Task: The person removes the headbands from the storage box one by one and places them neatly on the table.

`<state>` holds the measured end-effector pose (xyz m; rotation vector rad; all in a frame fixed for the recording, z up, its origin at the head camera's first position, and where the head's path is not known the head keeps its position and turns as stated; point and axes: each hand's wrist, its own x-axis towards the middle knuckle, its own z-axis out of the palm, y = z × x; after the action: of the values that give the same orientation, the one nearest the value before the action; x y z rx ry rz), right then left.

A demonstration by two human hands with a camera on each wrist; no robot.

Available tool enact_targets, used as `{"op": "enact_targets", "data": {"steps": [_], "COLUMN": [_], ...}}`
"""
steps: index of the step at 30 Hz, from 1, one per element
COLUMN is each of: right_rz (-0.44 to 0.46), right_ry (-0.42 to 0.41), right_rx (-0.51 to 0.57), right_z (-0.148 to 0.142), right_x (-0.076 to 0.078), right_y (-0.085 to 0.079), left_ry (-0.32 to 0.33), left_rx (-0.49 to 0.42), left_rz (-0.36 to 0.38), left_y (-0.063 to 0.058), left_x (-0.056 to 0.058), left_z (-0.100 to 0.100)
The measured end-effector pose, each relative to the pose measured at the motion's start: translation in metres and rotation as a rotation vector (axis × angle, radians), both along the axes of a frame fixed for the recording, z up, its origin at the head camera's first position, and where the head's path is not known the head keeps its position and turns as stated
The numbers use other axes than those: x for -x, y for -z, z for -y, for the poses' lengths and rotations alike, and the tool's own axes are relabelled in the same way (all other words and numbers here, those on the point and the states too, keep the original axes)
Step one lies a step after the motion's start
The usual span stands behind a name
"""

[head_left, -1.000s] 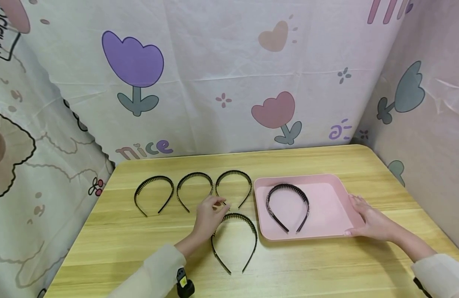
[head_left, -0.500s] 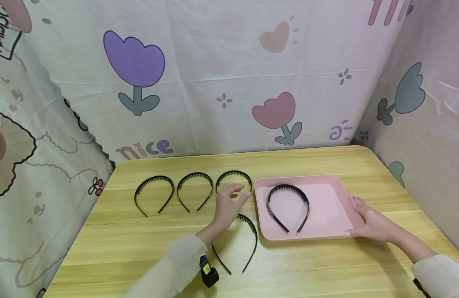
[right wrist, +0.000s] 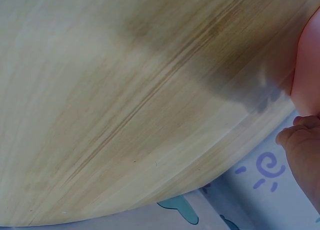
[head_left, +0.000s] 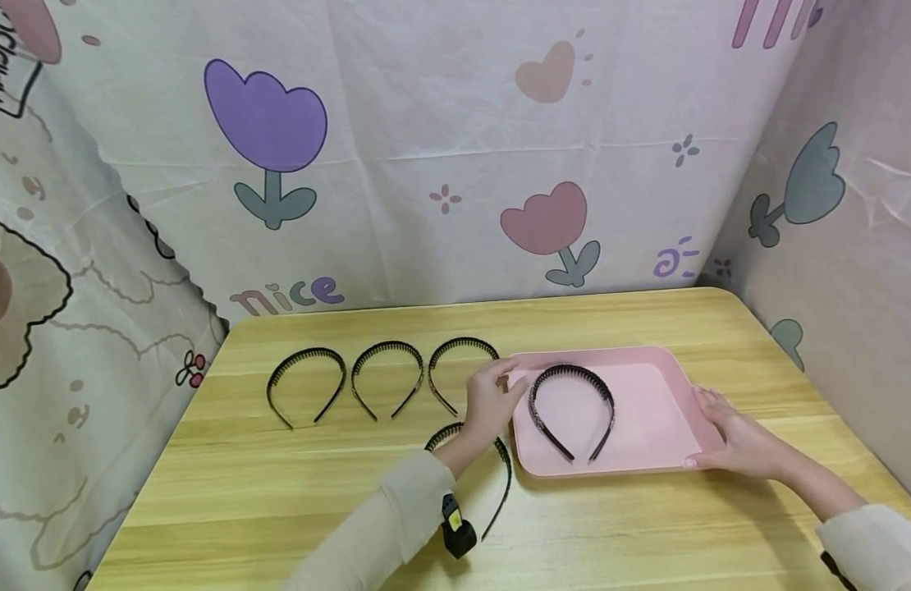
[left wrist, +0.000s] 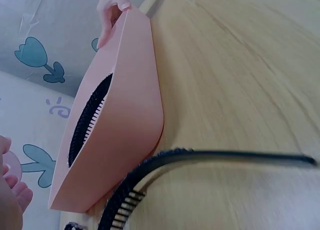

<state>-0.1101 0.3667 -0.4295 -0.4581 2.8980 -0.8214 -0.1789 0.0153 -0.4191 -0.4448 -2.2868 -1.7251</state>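
Observation:
My left hand [head_left: 492, 402] hovers at the left end of the pink tray [head_left: 655, 410], its fingers loosely bent and nothing between them. Beneath that forearm, partly covered, lies a black toothed headband [head_left: 505, 472]; the left wrist view has this headband [left wrist: 215, 156] up close. A similar headband [head_left: 574, 371] rests inside the tray. At the tray's right end my right hand [head_left: 743, 443] holds the side and near corner, thumb on the front rim. In the right wrist view only part of that hand [right wrist: 305, 150] and the tray [right wrist: 309, 69] show.
Along the back left of the wooden table [head_left: 241, 492] lie three more black headbands: a left one [head_left: 308, 353], a middle one [head_left: 387, 345] and a right one [head_left: 463, 341], partly behind my left hand. A patterned cloth [head_left: 396, 246] hangs behind the table and at both sides.
My left hand has moved right, from above the near headband to the tray's left end. My right hand, the tray and the headbands stay where they were.

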Motion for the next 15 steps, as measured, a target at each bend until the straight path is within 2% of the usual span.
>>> {"op": "enact_targets", "data": {"steps": [4,11,15], "right_rz": [0.000,-0.003,-0.004], "right_ry": [0.001,0.002,-0.006], "right_rx": [0.003,0.000,0.005], "right_z": [-0.001,-0.001,0.000], "right_x": [0.000,-0.001,-0.001], "right_y": [0.000,-0.001,0.000], "left_ry": [-0.029,-0.073,-0.084], "left_rx": [-0.006,-0.081,-0.073], "left_rz": [0.002,0.063,0.038], "left_y": [0.002,0.007,0.009], "left_x": [0.004,0.009,0.009], "left_z": [-0.011,-0.027,-0.038]}}
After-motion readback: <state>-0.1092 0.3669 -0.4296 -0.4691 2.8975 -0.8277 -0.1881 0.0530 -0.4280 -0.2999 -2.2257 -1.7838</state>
